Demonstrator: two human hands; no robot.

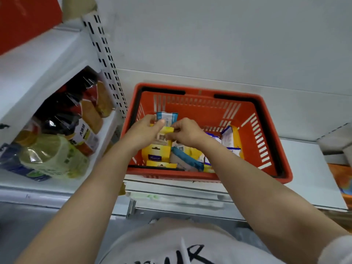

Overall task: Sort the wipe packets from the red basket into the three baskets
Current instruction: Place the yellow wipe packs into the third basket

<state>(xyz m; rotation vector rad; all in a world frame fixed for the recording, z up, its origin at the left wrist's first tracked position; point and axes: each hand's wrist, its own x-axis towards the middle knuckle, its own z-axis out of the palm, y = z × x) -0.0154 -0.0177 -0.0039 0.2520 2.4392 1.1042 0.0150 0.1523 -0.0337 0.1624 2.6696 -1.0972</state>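
Both hands over basket, met at its left half. Left hand: fingers curled, thumb across front of a blue-and-white packet, held upright, its top edge clear above the fingers. Right hand: fingertips pinched narrow on top edge of a yellow packet, just below the blue one and touching the left thumb. Cannot tell whether left hand also grips the yellow packet. Forearms bare, reaching forward and inward from lower corners, wrists near each other, palms facing.

Loose packets on basket floor below the hands: yellow ones at left, a teal-edged one tilted in the middle, blue-and-white ones toward the right wall. Basket on white shelf. Bottles lying in shelf bay at left.
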